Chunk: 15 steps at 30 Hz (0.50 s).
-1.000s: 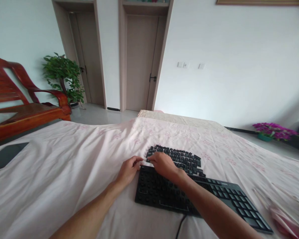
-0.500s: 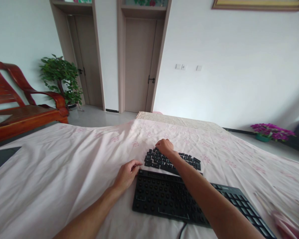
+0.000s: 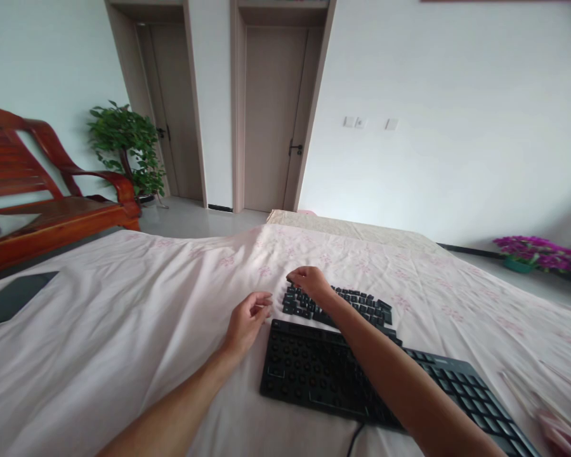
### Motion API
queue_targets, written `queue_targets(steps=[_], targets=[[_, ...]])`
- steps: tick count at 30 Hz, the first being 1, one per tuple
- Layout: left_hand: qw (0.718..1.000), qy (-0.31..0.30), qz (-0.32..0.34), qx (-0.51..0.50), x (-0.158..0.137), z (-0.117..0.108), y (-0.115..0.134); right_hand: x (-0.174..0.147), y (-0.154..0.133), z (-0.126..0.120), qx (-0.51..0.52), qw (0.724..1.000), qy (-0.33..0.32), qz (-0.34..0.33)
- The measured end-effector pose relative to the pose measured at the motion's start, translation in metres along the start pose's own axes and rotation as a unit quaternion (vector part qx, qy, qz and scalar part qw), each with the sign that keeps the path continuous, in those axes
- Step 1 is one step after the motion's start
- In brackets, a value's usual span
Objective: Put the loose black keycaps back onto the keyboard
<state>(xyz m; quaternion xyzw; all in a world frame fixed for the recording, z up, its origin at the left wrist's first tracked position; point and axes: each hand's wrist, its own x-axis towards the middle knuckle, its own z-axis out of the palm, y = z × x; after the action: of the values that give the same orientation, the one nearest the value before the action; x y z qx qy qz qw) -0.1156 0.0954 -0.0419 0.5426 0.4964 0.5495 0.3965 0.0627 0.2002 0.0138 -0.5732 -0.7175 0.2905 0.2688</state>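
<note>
A black keyboard (image 3: 309,387) lies on the bed cover, its left and middle part stripped of keycaps while the right part still carries them. Behind it, loose black keycaps (image 3: 361,306) are spread in rows on the cloth. My right hand (image 3: 311,281) reaches across the keyboard to the far left corner of these rows, fingers pinched on what looks like a small dark keycap. Beside the keyboard's left far corner is my left hand (image 3: 250,317), thumb and fingers curved and apart, holding nothing visible. My right forearm hides part of the keyboard and some keycaps.
A pale flowered sheet (image 3: 185,317) with folds covers the surface. A dark flat object (image 3: 16,297) lies at the left. A cable (image 3: 355,439) runs from the keyboard's near edge. Beyond stand a wooden bench (image 3: 99,212), a green plant (image 3: 126,146) and purple flowers (image 3: 537,251).
My right hand has shifted left along the far edge of the keycaps, toward my left hand. My left hand's fingers have risen and opened slightly. The view has tilted down a little and turned left.
</note>
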Motion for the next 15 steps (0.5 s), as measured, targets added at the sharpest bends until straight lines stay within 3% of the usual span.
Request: queue_targets(steps=[6,15], targets=[[0.997,0.049,0.05,-0.013,-0.003,-0.003,0.006,-0.045,-0.029,0.029,0.125,0.99,-0.061,0.005],[0.998,0.053,0.036,0.017,-0.006,-0.001,0.011,-0.062,-0.032,0.029,0.236,0.966,-0.093,0.056]])
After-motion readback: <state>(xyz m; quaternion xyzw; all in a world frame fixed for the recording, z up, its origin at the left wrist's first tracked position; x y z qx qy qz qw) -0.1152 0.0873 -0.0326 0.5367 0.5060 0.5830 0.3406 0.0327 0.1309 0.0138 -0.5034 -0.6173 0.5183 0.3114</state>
